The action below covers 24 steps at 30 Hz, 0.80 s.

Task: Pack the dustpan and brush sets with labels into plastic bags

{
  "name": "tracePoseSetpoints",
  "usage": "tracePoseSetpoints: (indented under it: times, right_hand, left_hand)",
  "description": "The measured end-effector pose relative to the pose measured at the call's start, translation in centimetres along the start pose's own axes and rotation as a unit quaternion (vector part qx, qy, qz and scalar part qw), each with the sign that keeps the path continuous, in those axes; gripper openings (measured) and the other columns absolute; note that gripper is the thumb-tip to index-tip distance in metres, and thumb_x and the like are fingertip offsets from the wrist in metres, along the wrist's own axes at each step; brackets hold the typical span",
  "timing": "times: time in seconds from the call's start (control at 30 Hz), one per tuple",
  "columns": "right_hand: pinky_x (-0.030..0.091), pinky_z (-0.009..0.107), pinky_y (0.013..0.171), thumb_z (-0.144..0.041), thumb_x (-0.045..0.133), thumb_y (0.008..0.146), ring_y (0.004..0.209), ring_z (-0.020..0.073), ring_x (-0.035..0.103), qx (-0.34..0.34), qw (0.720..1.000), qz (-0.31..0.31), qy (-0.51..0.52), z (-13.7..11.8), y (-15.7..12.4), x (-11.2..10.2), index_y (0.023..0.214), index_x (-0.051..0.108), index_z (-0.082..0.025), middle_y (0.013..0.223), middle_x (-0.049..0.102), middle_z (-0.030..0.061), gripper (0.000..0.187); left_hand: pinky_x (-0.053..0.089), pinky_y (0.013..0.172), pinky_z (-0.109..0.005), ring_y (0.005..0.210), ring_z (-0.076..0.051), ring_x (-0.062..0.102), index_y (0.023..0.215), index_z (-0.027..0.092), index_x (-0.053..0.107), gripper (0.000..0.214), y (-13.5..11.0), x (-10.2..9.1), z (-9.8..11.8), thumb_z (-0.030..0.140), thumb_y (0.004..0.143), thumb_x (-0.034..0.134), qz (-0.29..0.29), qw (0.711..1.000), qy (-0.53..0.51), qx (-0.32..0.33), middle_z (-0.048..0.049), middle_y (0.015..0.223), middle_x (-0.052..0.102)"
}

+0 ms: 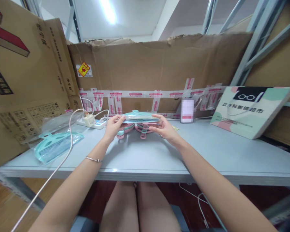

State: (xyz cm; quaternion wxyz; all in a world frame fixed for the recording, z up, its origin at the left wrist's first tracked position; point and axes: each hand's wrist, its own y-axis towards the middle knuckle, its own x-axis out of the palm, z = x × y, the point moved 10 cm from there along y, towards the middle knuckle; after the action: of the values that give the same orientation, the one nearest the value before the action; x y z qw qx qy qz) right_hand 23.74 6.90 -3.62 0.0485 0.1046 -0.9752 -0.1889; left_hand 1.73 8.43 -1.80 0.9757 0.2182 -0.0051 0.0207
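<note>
Between both hands is a flat teal plastic piece with a curved edge and clear wrap, held level above the table. My left hand is closed on its left end, thumb on top. At the right end, my right hand grips it between thumb and fingers. Just beneath are pink and teal rounded pieces with small looped tabs; the upper piece partly hides them. A similar teal half-round piece with a slotted row lies in a clear bag on the left of the table.
A white cable crosses the table's left side from a plug and power strip. A phone leans against the cardboard at the back. A printed box stands tilted at right. A large carton borders the left.
</note>
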Motion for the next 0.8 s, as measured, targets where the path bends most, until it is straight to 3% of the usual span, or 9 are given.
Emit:
tracePoseSetpoints:
  times: [0.07, 0.13, 0.27, 0.37, 0.5, 0.63, 0.8]
  right_hand:
    - [0.052, 0.032, 0.079, -0.042, 0.078, 0.057, 0.081, 0.0166, 0.066, 0.002, 0.999, 0.053, 0.011, 0.4, 0.3, -1.1, 0.091, 0.059, -0.022, 0.082, 0.069, 0.0013, 0.043]
    - [0.052, 0.03, 0.075, -0.048, 0.076, 0.056, 0.07, 0.0137, 0.065, 0.016, 0.995, 0.093, 0.03, 1.0, 0.6, -2.0, 0.075, 0.059, -0.02, 0.071, 0.069, 0.0003, 0.038]
    - [0.052, 0.029, 0.066, -0.051, 0.079, 0.049, 0.06, 0.0136, 0.063, 0.041, 0.992, 0.114, 0.034, 1.8, 0.8, -2.6, 0.067, 0.059, -0.019, 0.06, 0.067, 0.0001, 0.042]
    - [0.051, 0.027, 0.061, -0.051, 0.078, 0.05, 0.055, 0.0122, 0.06, 0.034, 0.992, 0.118, 0.019, 1.8, 0.7, -2.7, 0.067, 0.061, -0.019, 0.054, 0.064, -0.0016, 0.04]
    - [0.048, 0.023, 0.057, -0.049, 0.074, 0.059, 0.059, 0.0095, 0.058, 0.035, 0.99, 0.138, 0.007, 2.1, 0.5, -2.9, 0.075, 0.068, -0.019, 0.066, 0.066, -0.0014, 0.034]
    - [0.054, 0.026, 0.072, -0.036, 0.075, 0.063, 0.076, 0.0118, 0.064, 0.071, 0.982, 0.135, 0.111, 3.2, 0.5, -2.4, 0.081, 0.07, -0.023, 0.093, 0.07, -0.0005, 0.022]
    - [0.056, 0.028, 0.076, -0.021, 0.071, 0.065, 0.08, 0.0131, 0.066, 0.05, 0.964, 0.178, 0.189, 3.2, 0.5, -2.9, 0.095, 0.067, -0.025, 0.091, 0.07, -0.0021, 0.03]
  left_hand:
    - [0.053, 0.064, -0.026, 0.068, -0.017, 0.067, 0.076, 0.016, 0.059, 0.04, -0.1, 0.4, -0.3, 0.052, 0.063, 0.071, -0.015, 1.0, -0.003, -0.018, -0.0009, 0.074, 0.067]
    - [0.052, 0.066, -0.026, 0.071, -0.017, 0.067, 0.082, 0.017, 0.062, 0.041, -0.2, 0.9, -0.4, 0.052, 0.063, 0.07, -0.037, 0.999, -0.002, -0.035, -0.0022, 0.08, 0.069]
    - [0.05, 0.065, -0.024, 0.078, -0.018, 0.067, 0.092, 0.018, 0.061, 0.044, -0.7, 1.9, -1.2, 0.051, 0.065, 0.07, -0.075, 0.994, 0.002, -0.081, -0.0037, 0.084, 0.069]
    - [0.046, 0.058, -0.023, 0.074, -0.018, 0.066, 0.087, 0.018, 0.058, 0.041, -0.9, 2.0, -2.0, 0.048, 0.063, 0.073, -0.072, 0.992, 0.022, -0.102, -0.0036, 0.076, 0.067]
    - [0.045, 0.062, -0.022, 0.071, -0.015, 0.064, 0.067, 0.017, 0.049, 0.041, -0.5, 1.5, -1.5, 0.05, 0.061, 0.072, -0.021, 0.998, 0.017, -0.05, -0.0001, 0.066, 0.063]
    - [0.043, 0.06, -0.021, 0.064, -0.012, 0.059, 0.062, 0.018, 0.043, 0.044, -0.4, 1.7, -0.4, 0.054, 0.063, 0.068, -0.016, 0.999, 0.033, -0.008, 0.0034, 0.061, 0.056]
    - [0.04, 0.055, -0.019, 0.052, -0.007, 0.044, 0.062, 0.018, 0.044, 0.036, -1.2, 1.9, 2.1, 0.048, 0.072, 0.062, 0.001, 0.991, 0.09, 0.094, 0.0066, 0.054, 0.041]
